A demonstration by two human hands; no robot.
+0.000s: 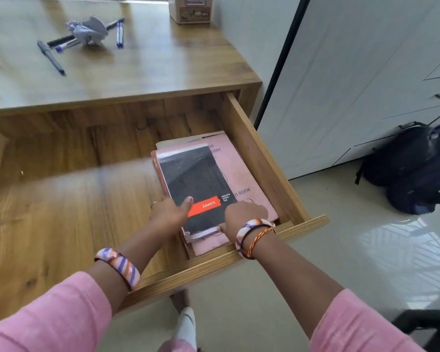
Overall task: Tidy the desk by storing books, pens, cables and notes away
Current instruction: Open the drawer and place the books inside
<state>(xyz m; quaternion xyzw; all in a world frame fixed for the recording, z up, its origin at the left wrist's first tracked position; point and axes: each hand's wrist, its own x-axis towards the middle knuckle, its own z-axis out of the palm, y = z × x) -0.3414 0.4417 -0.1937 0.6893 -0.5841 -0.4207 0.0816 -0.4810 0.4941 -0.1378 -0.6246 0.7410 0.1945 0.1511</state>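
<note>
We square black spiral pad (pixel 197 185) onto pink book (pixel 241 171) in drawer (pixel 252 148); left hand (pixel 169 214) flat, steadying edge; right hand (pixel 241 215) pinching lower corner; pens (pixel 61 47) wait on table (pixel 148 64).

Single head-worn view, wide-angle.
Looks forward and steeply down, close over the open drawer (pixel 252 153); desk top (pixel 137 67) lies beyond, floor (pixel 341 250) at right.
</note>
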